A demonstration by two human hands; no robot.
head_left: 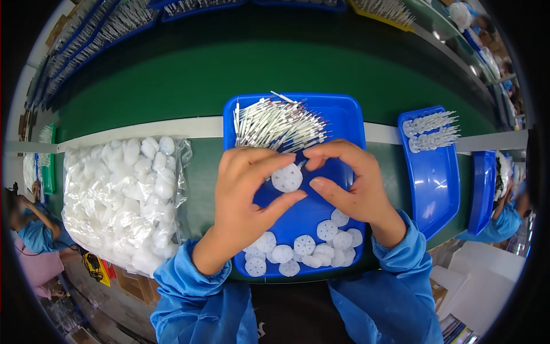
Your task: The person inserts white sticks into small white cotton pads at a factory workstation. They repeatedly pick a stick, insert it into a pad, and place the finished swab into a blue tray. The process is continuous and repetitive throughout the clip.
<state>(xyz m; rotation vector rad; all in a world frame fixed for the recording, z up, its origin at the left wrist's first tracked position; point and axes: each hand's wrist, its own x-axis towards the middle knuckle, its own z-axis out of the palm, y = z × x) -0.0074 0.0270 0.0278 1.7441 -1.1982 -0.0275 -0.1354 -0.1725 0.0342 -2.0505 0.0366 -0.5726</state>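
Above the blue tray [344, 114], gripped between thumb and fingers of the left hand [243, 192]: a round white disc [287, 178], pierced face upward, with no long axis. Off the left palm toward 2 o'clock; off the right hand [355, 183] toward 9 o'clock and apart, so nearer the left. On the right, thumb and forefinger parted, with a small pale sliver [301, 164] by the forefinger; impossible to tell if touching. Thin white sticks [275, 123] toward 12 o'clock, loose discs [327, 230] toward 5.
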